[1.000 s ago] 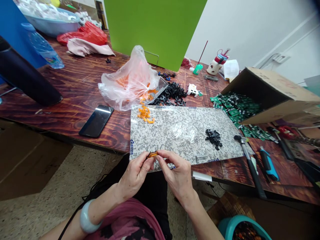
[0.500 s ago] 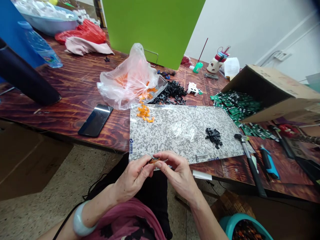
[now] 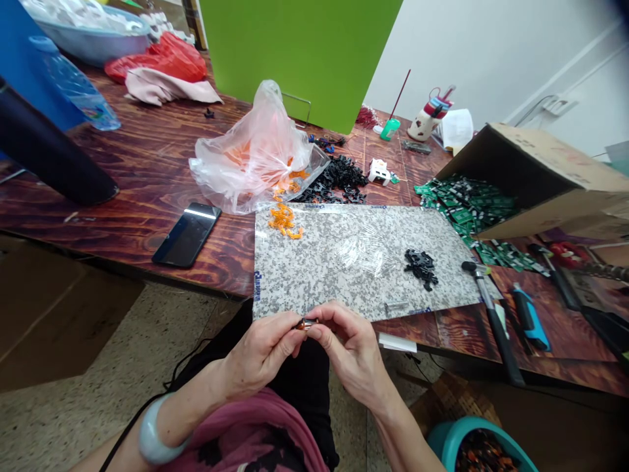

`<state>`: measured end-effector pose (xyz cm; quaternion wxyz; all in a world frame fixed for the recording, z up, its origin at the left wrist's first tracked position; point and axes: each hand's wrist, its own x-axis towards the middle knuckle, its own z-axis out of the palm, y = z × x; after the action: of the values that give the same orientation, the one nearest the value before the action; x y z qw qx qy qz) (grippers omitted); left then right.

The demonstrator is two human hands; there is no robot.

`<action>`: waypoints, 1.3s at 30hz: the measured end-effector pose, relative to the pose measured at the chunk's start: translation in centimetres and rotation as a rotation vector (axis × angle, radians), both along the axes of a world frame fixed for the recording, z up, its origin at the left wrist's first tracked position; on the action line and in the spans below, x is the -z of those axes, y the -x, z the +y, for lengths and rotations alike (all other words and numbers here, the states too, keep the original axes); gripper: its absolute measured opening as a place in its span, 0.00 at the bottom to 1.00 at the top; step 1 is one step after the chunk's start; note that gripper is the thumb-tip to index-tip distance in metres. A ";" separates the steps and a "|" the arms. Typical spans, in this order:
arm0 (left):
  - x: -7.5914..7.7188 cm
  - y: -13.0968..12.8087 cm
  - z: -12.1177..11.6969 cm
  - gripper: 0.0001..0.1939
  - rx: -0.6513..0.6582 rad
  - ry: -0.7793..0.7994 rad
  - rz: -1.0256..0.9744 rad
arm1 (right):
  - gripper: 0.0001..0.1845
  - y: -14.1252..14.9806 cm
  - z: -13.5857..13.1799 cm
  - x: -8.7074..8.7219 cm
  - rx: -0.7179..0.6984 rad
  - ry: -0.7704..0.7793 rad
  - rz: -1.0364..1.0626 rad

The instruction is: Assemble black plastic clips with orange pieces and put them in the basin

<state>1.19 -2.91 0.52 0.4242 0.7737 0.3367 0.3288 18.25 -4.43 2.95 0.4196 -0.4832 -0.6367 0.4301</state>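
Left hand and right hand pinch small part between narrowed fingers, likely for steadiness, by board. From it: orange clips just before 12, thin pins at 1, black clips at 2 o'clock (separate piles, presumably easier picking).

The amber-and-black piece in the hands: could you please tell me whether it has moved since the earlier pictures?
Yes, the piece has moved slightly down the picture, toward the person's body, relative to the speckled board.
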 end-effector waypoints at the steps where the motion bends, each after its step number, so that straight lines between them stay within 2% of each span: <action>1: 0.0 0.1 0.0 0.14 0.003 -0.001 0.002 | 0.06 0.0 -0.1 0.0 0.000 -0.006 -0.007; 8: 0.3 0.4 0.2 0.14 0.053 0.105 0.018 | 0.07 -0.3 -0.3 0.5 0.009 0.017 0.020; 13: 0.5 0.3 0.3 0.15 0.030 0.188 -0.024 | 0.15 -0.8 -0.3 1.4 0.044 0.023 0.025; 15: 0.6 0.3 0.3 0.15 0.027 0.197 -0.025 | 0.14 -0.9 -0.4 1.7 0.056 0.014 0.014; 19: 0.8 0.5 0.2 0.15 0.024 0.158 -0.008 | 0.07 -0.6 -0.6 1.7 0.046 -0.014 0.002; 23: 0.7 0.3 0.0 0.15 0.010 0.083 -0.003 | 0.03 -0.2 -0.7 1.3 0.043 -0.141 -0.113; 28: 0.5 0.0 0.0 0.14 0.025 0.042 -0.011 | 0.03 -0.3 -0.7 1.4 0.029 -0.272 -0.146; 31: 0.8 0.0 0.2 0.09 0.036 0.073 -0.005 | 0.04 -0.7 -0.5 1.6 0.029 -0.328 -0.138; 32: 0.9 0.0 0.3 0.07 0.027 0.084 -0.003 | 0.05 -0.9 -0.4 1.7 0.025 -0.338 -0.136; 35: 1.1 0.0 0.4 0.10 0.010 0.094 0.006 | 0.06 -1.4 -0.3 1.8 0.012 -0.353 -0.139; 39: 1.1 -0.1 0.5 0.08 0.055 0.073 -0.004 | 0.06 -1.8 -0.3 2.0 0.000 -0.358 -0.154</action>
<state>1.25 -2.42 -0.57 0.4618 0.7659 0.3262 0.3062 20.02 -4.72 0.99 0.4489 -0.4325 -0.7333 0.2716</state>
